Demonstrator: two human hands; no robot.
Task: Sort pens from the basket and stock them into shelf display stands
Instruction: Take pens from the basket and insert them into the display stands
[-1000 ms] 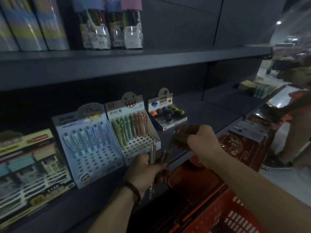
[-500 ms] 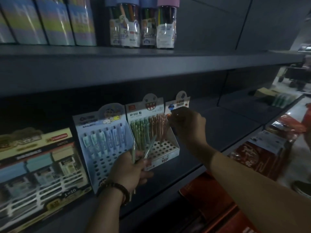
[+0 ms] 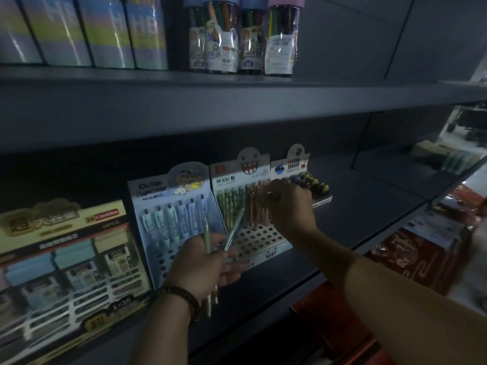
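My left hand (image 3: 204, 266) grips a small bunch of green pens (image 3: 232, 234) that stick up in front of the shelf. My right hand (image 3: 290, 206) reaches into the white perforated display stand (image 3: 259, 239), its fingers curled at the row of orange pens (image 3: 254, 206); whether it holds a pen is hidden by the hand. Green pens (image 3: 229, 200) fill the stand's left rows. A blue display stand (image 3: 158, 248) with pale blue pens sits to the left. The red basket (image 3: 340, 330) lies low, under my right forearm.
An eraser display box (image 3: 320, 184) stands right of the pen stand. A large stationery box (image 3: 66, 272) fills the shelf's left. The upper shelf (image 3: 237, 101) overhangs, holding pencil tubes (image 3: 245, 38). Red packaged goods (image 3: 421, 259) lie at the right.
My right hand rose from beside the left hand up to the white stand's orange row. My left hand lifted with its pens. The view moved closer to the shelf.
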